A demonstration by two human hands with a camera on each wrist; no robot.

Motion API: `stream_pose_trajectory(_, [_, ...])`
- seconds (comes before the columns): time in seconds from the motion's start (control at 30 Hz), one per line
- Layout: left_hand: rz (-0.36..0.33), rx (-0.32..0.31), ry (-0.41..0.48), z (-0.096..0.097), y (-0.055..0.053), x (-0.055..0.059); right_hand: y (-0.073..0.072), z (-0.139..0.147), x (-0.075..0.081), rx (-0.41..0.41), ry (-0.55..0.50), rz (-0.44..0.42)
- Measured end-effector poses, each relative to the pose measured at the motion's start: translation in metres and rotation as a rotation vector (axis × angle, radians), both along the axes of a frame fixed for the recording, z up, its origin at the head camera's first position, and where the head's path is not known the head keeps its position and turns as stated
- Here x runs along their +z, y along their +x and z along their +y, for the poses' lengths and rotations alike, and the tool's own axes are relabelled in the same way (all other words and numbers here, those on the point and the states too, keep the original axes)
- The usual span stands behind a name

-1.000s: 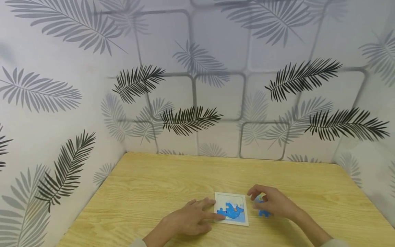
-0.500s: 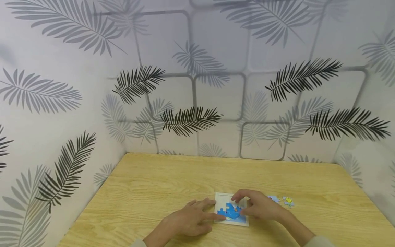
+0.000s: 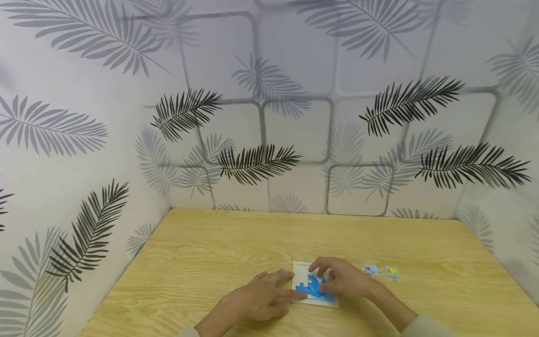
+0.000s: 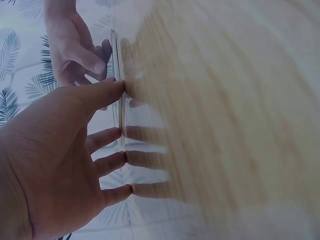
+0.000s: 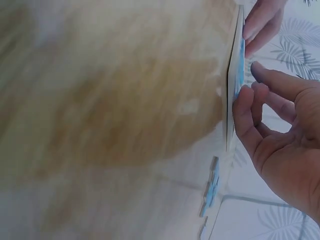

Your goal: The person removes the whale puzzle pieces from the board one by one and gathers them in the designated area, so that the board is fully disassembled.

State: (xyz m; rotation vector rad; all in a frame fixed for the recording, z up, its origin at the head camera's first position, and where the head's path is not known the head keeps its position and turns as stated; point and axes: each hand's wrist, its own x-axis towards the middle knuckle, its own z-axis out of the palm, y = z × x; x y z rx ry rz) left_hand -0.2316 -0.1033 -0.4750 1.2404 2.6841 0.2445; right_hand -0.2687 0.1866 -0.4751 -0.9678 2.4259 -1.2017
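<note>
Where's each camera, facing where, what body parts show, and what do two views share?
Head: on the head, facing forward and down at board, table, wall; left hand, right hand, sleeves show.
Left wrist: on that wrist, facing the left hand at the board's edge; right hand beyond.
Right wrist: on that wrist, facing the right hand by the board; part of left hand beyond.
Head and right wrist share loose puzzle pieces.
</note>
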Motion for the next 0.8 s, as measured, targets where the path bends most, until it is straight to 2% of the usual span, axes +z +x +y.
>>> stream_pose_trajectory(0.13, [-0.015,-0.007,0.01,0.0008,0.0008,0.0002,0.0027,-0.0059,-0.0011,-0.01,0.028,-0.009])
stream_pose_trajectory(0.47, [-0.001,-0.006,0.017,0.0006,0.0017,0.0016,0.0026,-0.0095,-0.0013,-0.015,0.104,0.066])
stream_pose_trajectory(0.67, [0.002,-0.001,0.015,0.0003,0.003,0.0032,0.0,-0.0114,-0.0025,-0.005,0.058,0.059])
stream_pose_trajectory(0.8, [-0.003,-0.001,0.01,-0.0003,0.0021,0.0029,-0.001,-0.01,-0.004,-0.01,-0.007,-0.002])
